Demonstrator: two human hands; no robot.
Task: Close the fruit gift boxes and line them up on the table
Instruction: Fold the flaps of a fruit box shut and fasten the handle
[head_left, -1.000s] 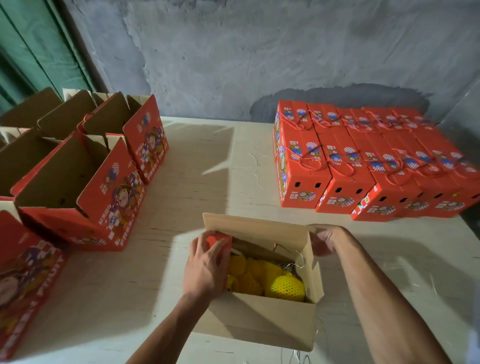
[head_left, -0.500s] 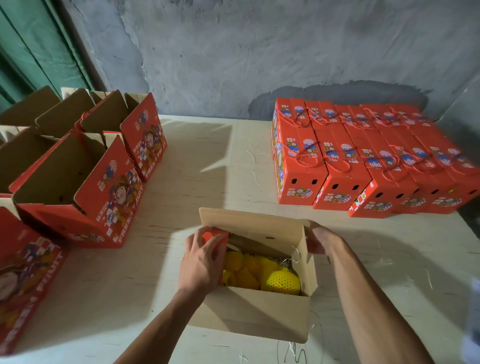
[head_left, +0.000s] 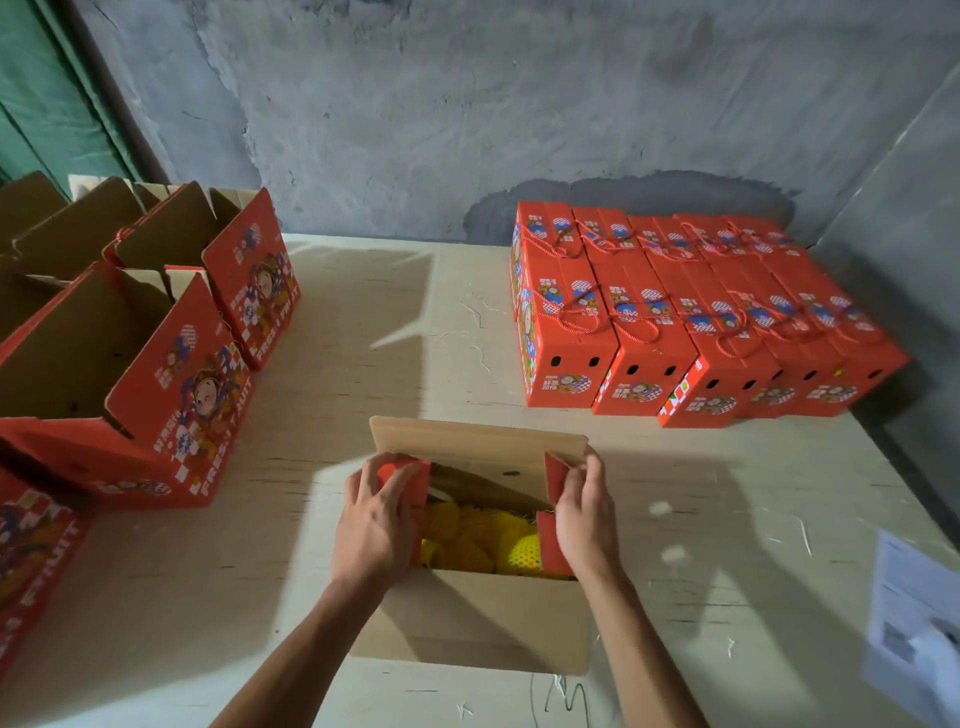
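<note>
An open fruit gift box stands on the table in front of me, its brown cardboard long flaps up. Yellow net-wrapped fruit lies inside. My left hand presses the red left end flap inward over the fruit. My right hand folds the red right end flap inward. Several closed red boxes with rope handles stand lined up in rows at the back right.
Several open red boxes stand at the left, flaps up. A white paper sheet lies at the table's right edge. Bare table stretches between the groups. A grey wall runs behind.
My right hand moved from outside the box's right end onto the right end flap and folded it inward. My left hand stays on the left end flap.
</note>
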